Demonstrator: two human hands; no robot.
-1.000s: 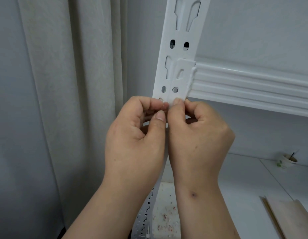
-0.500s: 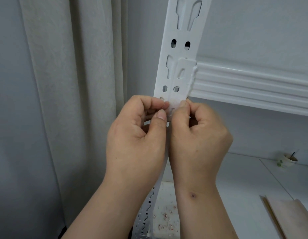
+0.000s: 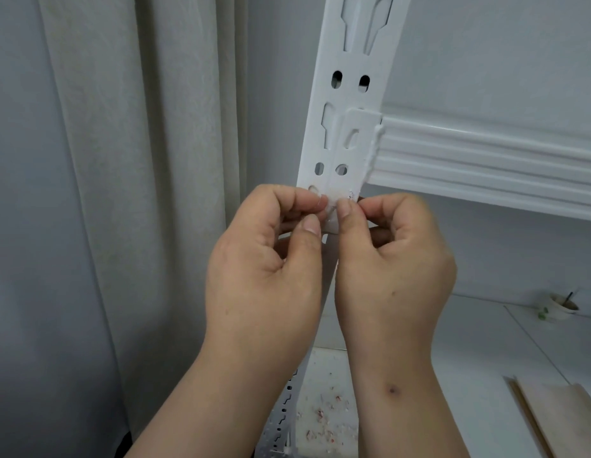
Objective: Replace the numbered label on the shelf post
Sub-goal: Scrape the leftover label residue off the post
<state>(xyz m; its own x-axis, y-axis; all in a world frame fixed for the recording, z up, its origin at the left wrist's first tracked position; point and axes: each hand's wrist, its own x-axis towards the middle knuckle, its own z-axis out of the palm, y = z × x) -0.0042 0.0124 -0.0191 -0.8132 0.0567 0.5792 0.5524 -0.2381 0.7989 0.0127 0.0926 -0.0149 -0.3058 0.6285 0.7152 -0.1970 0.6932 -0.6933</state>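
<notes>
Head view: a pale curtain (image 3: 128, 193) hangs left of a white metal shelf post (image 3: 350, 94) punched with keyhole slots; a ribbed white beam (image 3: 485, 166) hooks into it. Below lies a white shelf (image 3: 469, 342) strewn with reddish paper scraps (image 3: 323, 414), a small cup (image 3: 560, 305) and a wooden board (image 3: 565, 421) cut off at the edge. Both hands are curled: left hand (image 3: 264, 276) and right hand (image 3: 393, 276) pinch at a scuffed whitish label remnant (image 3: 337, 196) on the post. Any number on it is unreadable.
</notes>
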